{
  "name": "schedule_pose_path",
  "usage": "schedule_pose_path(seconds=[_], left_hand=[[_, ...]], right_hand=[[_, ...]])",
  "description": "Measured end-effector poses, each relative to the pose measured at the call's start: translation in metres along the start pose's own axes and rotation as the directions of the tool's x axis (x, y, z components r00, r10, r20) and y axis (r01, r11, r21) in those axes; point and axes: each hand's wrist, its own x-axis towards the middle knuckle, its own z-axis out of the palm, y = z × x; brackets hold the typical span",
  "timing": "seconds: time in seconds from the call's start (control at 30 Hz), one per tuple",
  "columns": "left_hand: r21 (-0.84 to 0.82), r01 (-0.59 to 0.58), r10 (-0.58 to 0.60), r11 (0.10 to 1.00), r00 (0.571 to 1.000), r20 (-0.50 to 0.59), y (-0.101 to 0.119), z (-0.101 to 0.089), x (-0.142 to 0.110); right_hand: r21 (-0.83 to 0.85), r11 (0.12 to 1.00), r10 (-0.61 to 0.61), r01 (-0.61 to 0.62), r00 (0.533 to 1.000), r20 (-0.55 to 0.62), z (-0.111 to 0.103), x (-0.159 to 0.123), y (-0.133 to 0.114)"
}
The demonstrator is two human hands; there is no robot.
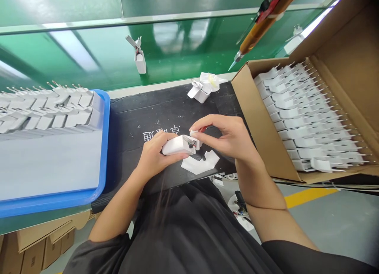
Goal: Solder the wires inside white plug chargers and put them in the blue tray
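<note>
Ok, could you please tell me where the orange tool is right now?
In the head view, the orange tool slants down at the upper right, its tip just beside the far left corner of the open cardboard box.

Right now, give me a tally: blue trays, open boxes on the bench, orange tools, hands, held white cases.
Blue tray: 1
Open box: 1
Orange tool: 1
Hands: 2, left hand and right hand
Held white case: 1
Total: 6

Both forearms reach forward; left hand (155, 153) curled in grip, thumb lowest; right hand (229, 136) opposite, thumb and index finger pinching.
</note>
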Motion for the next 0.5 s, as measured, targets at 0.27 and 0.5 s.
schedule_pose_path(seconds=[0.27, 0.5], left_hand=[[-0.077, 0.018, -0.018, 0.997, 1.0, -0.007, -0.003, -0.002, 0.0], [-0.153, 0.129, -0.137, 0.98, 0.99, -0.042, -0.01, -0.004, 0.003]], right_hand=[[0.072, 0.997, 0.035, -0.023, 0.985, -0.166, -0.016, -0.013, 0.031], [0.003, 0.836, 0.517, -0.549, 0.784, -0.343, -0.026, -0.048, 0.092]])
